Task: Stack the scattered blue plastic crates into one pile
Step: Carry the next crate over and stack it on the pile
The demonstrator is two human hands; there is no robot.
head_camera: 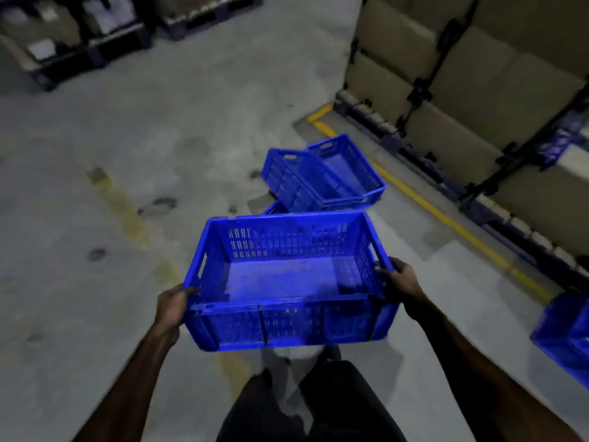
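Above floor (159, 138), hands (173, 306) (400, 279) clasping crate (287, 282)

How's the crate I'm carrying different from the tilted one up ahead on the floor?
The carried crate is off the floor, gripped at its short ends by the left hand and right hand; the tilted crate is untouched. The carried crate sits level and alone, while the tilted crate leans skewed in another crate. Both are blue, slotted, empty and have handle cut-outs.

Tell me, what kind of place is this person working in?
Probably a warehouse: cardboard cartons stacked on pallets, a bare concrete floor with a yellow line, and blue crates.
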